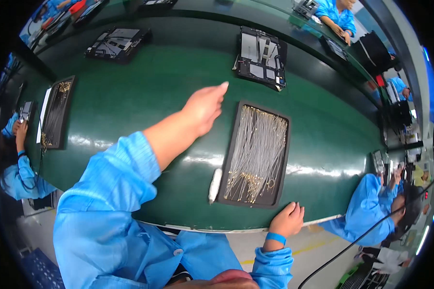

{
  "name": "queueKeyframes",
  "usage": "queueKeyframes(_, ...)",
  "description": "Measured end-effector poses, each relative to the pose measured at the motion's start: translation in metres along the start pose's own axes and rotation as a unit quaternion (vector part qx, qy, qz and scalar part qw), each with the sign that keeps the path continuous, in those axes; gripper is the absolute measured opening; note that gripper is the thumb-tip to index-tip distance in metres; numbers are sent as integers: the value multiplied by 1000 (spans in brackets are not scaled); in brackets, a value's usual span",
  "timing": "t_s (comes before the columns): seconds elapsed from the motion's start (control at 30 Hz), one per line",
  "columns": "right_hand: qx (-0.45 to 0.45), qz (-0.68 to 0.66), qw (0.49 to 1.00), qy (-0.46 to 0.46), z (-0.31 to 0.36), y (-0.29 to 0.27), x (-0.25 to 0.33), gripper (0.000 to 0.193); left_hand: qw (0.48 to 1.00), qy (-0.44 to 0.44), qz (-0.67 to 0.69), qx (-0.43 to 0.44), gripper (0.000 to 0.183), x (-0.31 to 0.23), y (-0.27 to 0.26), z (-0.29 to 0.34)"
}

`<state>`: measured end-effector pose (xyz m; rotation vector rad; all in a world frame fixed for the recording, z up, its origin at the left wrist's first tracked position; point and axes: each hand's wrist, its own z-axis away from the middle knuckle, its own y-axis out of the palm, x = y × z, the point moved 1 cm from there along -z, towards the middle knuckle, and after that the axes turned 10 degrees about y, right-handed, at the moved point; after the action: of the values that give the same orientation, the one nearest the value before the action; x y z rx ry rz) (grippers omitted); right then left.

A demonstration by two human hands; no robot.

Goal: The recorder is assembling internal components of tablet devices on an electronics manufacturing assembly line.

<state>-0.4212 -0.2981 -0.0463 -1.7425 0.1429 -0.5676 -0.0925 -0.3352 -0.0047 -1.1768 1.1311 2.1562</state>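
Left hand [205, 108]: fingers extended, nothing visible in grasp, near device stack [258, 52] beyond tray [271, 196]; right hand [287, 219]: curled at table edge [246, 230], contents cannot be told; cables [260, 144] in tray; risk: low rightward sweep could snag cables, causing tangles

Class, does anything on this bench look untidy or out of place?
Mainly the grey cables in the central tray: their gold-tipped lower ends lie unevenly, and one seems curled at lower right, unlike the straighter rest.
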Motion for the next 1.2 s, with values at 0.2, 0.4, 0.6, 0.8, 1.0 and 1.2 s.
queueKeyframes(0.2, 13, 31, 999, -10, 3, 0, 3, 34, 987, 11, 132, -93, 80, 15, 35, -80)
queueKeyframes(0.4, 79, 27, 996, 22, 0, 0, 3, 34, 955, 108, 217, -172, 35, 13, 36, -136)
queueKeyframes(0.6, 75, 46, 996, 16, -2, 1, -4, 32, 971, 101, 173, -127, 12, 13, 49, -143)
queueKeyframes(0.8, 52, 65, 996, -7, -1, 3, -3, 33, 985, 137, 87, -53, 11, -8, 42, -118)
queueKeyframes(1.0, 16, 78, 997, -26, -6, 1, 1, 33, 989, 33, 70, 126, 25, -44, -4, -53)
queueKeyframes(1.2, 10, 35, 999, -18, 2, 1, 10, 34, 981, -42, 16, 189, 14, -18, -19, -36)
